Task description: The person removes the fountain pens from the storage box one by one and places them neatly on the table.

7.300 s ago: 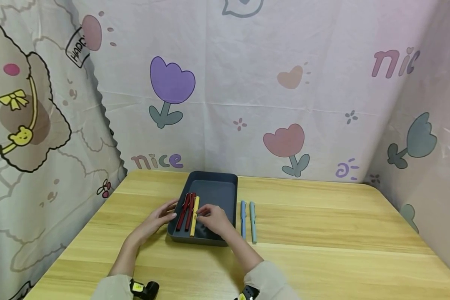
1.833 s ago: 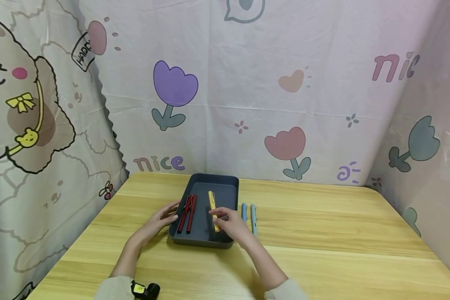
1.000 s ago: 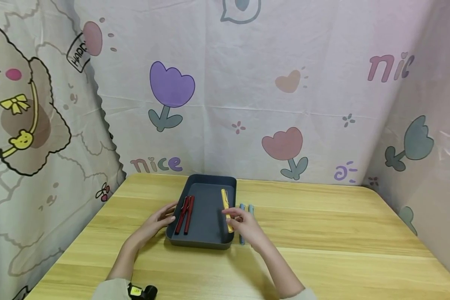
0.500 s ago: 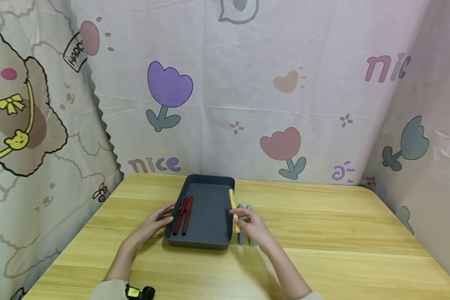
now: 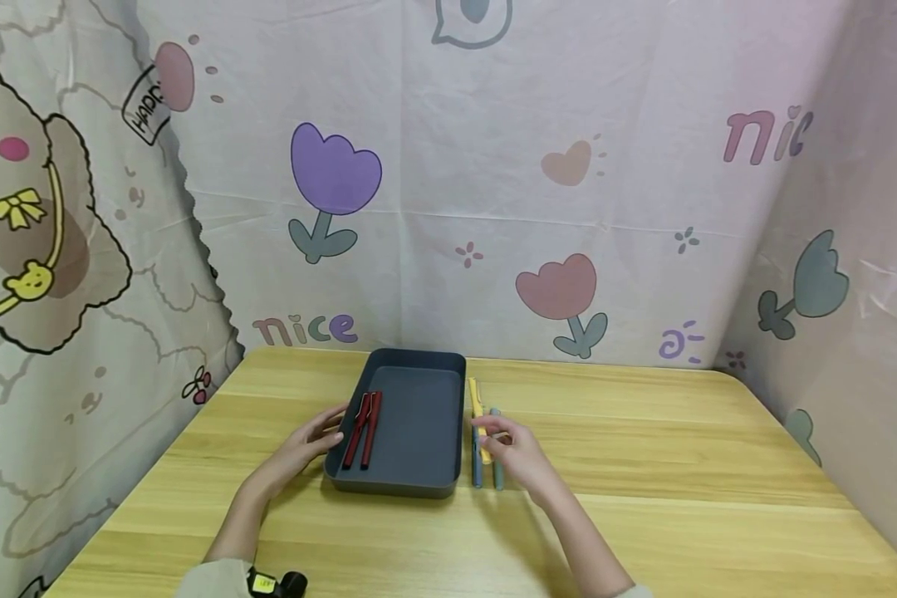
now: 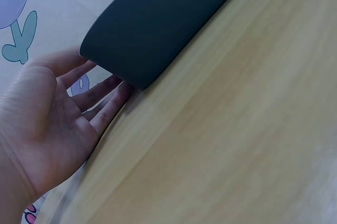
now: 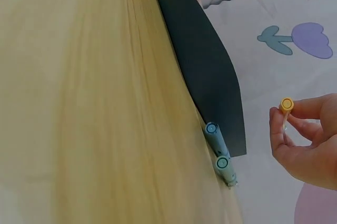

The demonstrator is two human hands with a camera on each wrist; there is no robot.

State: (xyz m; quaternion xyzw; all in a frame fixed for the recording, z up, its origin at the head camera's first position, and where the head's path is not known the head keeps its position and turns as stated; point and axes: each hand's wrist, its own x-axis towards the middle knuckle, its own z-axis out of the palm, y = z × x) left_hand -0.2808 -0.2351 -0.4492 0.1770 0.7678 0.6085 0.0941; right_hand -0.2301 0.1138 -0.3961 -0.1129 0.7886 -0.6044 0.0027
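Observation:
My right hand (image 5: 519,453) pinches a yellow pen (image 5: 474,394) between thumb and fingertips, just right of the dark grey tray (image 5: 389,489). In the right wrist view this yellow pen (image 7: 286,104) is end-on and held up above the table. Below it lie a blue pen (image 5: 477,475) and a pale green pen (image 5: 498,477), side by side on the table and partly covered by the hand in the head view. My left hand (image 5: 306,444) rests against the tray's left side, its fingers loosely extended along the wall (image 6: 152,29). Inside, two dark red pens (image 5: 355,432) lie at the left.
The wooden table (image 5: 680,448) stretches right and toward the front. A printed cloth (image 5: 448,166) hangs behind the table and along both sides. On the left wrist sits a black strapped device (image 5: 276,583).
The yellow pen, earlier beside the red pens in the tray, has been carried right across the tray and past its right wall, over the blue pen. The left hand stays at the tray.

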